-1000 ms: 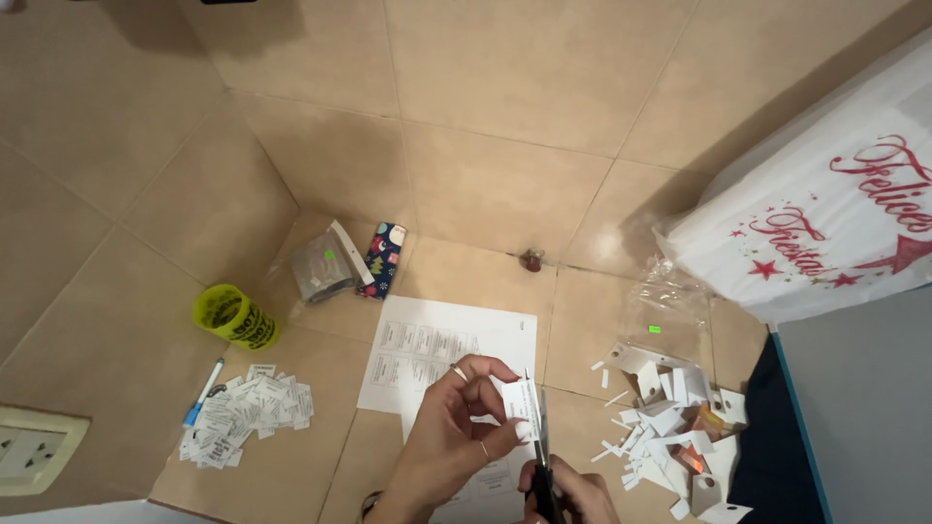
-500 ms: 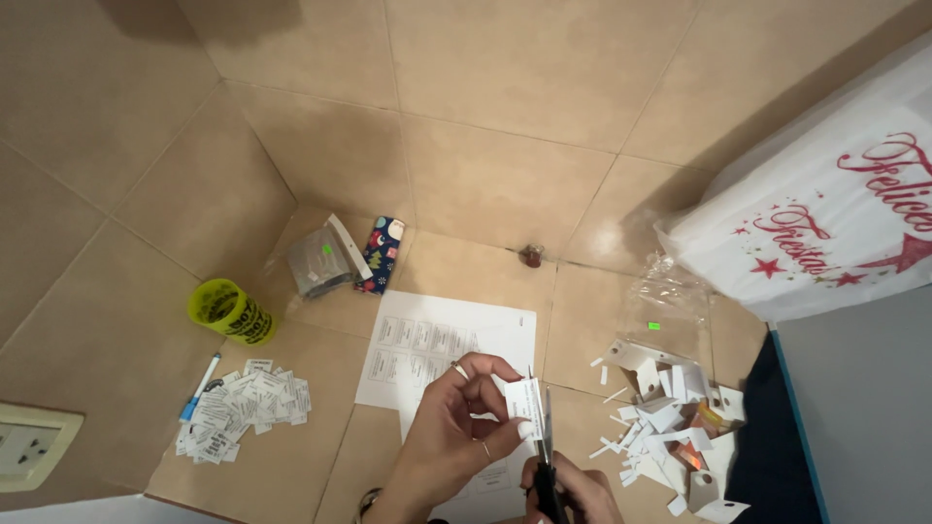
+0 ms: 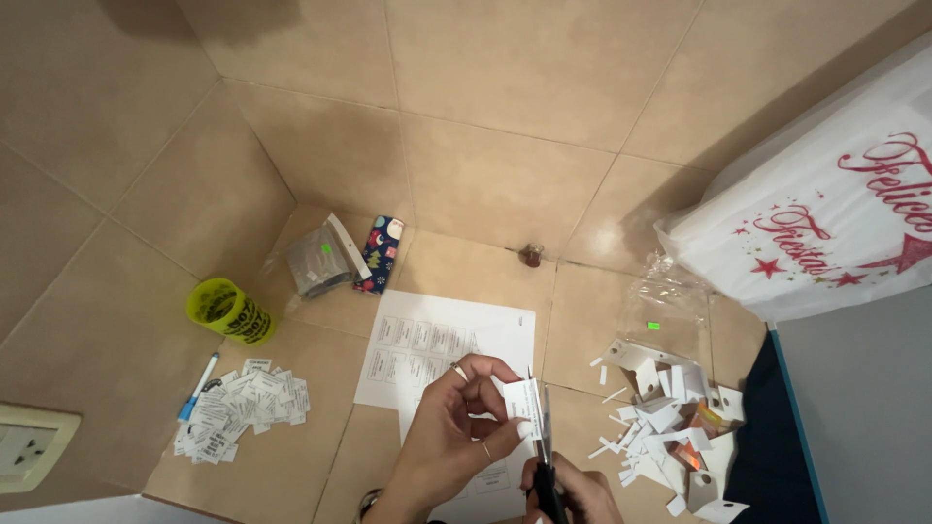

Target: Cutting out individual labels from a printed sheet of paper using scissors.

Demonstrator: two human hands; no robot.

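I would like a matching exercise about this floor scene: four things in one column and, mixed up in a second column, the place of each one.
Things:
1. yellow cup
2. pile of cut paper slips
3. scissors
4. white bag with red stars

Places:
A. in the right hand
B. far right, beside the clear plastic bag
C. lying on its side near the left wall
D. on the floor next to the blue marker

Pairs: 1-C, 2-D, 3-A, 4-B

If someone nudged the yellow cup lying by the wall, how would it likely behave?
The yellow cup lies on its side on the tiled floor, so it would probably roll. It looks like thin plastic, likely light, and might curve towards the paper slips.
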